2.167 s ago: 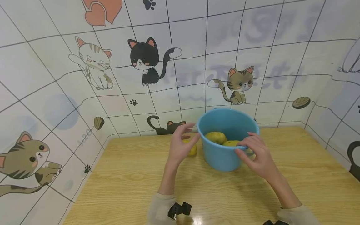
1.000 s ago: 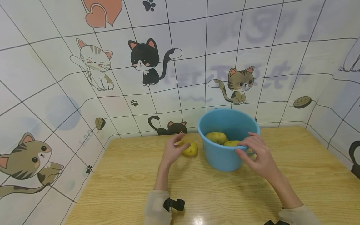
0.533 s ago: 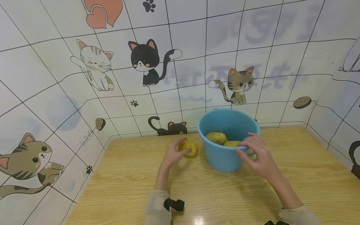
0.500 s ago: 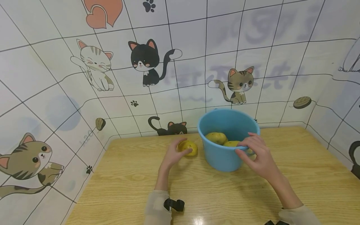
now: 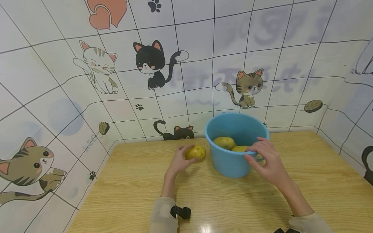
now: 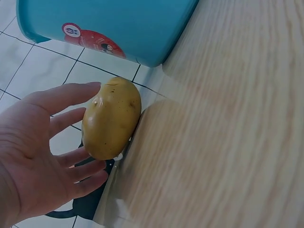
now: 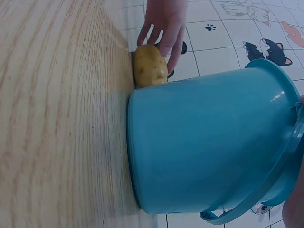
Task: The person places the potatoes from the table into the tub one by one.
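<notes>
A yellow potato (image 5: 196,152) lies on the wooden table, left of the blue bucket (image 5: 230,166). My left hand (image 5: 179,161) is around it, thumb on the near side and fingers on the far side. In the left wrist view, the thumb tip is right at the potato's (image 6: 112,118) end and some fingertips disappear behind it. My right hand (image 5: 268,163) pinches the bucket's near right rim, thumb outside and fingers over the edge. Inside the bucket are two more potatoes (image 5: 223,142), one partly hidden by the rim.
The wooden table (image 5: 131,187) meets a white wall (image 5: 198,84) with printed cats just behind the bucket. A handle (image 7: 266,190) hangs along the bucket's side in the right wrist view. Black straps (image 5: 180,212) sit on the sleeves.
My left hand has left the bucket's left rim, moved left to the potato and closed in around it. The potato has shifted slightly right. My right hand stays on the rim.
</notes>
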The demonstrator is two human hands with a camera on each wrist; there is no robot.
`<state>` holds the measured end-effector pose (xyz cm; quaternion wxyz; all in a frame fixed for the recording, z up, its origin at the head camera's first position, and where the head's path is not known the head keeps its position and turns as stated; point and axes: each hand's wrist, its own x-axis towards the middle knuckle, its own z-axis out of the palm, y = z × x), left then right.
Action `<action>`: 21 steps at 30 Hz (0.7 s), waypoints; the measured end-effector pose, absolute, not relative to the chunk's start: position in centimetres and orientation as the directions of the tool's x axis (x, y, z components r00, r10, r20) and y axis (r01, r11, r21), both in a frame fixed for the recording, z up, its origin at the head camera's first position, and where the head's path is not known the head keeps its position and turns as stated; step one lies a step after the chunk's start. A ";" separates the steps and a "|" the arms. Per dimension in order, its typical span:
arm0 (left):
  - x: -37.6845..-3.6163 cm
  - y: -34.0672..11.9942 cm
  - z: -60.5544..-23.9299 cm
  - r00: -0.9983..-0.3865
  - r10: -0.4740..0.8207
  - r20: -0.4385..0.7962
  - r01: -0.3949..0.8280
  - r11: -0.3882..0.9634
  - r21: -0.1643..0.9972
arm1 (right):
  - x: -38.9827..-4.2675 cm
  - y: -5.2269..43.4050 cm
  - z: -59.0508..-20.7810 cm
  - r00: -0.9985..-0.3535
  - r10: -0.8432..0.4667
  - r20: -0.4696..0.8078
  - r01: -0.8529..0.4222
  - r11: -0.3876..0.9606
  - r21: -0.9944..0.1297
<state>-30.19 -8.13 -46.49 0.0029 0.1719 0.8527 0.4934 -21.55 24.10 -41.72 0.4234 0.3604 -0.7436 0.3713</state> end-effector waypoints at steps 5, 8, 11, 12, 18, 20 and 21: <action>-30.3 -8.1 -46.6 -0.927 0.318 0.201 0.334 0.448 0.829 | -21.5 24.0 -41.6 -0.382 -0.223 0.897 -0.851 0.462 -0.248; -30.5 -8.1 -46.7 -0.920 0.329 0.212 0.348 0.437 0.829 | -21.4 24.0 -41.5 -0.381 -0.225 0.897 -0.852 0.463 -0.246; -30.5 -8.1 -46.8 -0.915 0.336 0.224 0.361 0.431 0.827 | -21.4 24.0 -41.5 -0.381 -0.226 0.896 -0.850 0.467 -0.244; -30.5 -8.2 -46.8 -0.913 0.339 0.227 0.365 0.429 0.826 | -21.4 24.0 -41.6 -0.382 -0.226 0.896 -0.849 0.468 -0.244; -30.9 -8.1 -47.1 -0.908 0.354 0.225 0.368 0.418 0.831 | -21.5 24.0 -41.6 -0.379 -0.226 0.897 -0.849 0.470 -0.241; -30.9 -8.0 -47.2 -0.915 0.341 0.215 0.352 0.416 0.839 | -21.5 24.0 -41.6 -0.376 -0.225 0.899 -0.850 0.469 -0.239; -30.9 -8.0 -47.2 -0.921 0.331 0.207 0.339 0.413 0.846 | -21.6 24.0 -41.6 -0.376 -0.224 0.899 -0.850 0.470 -0.238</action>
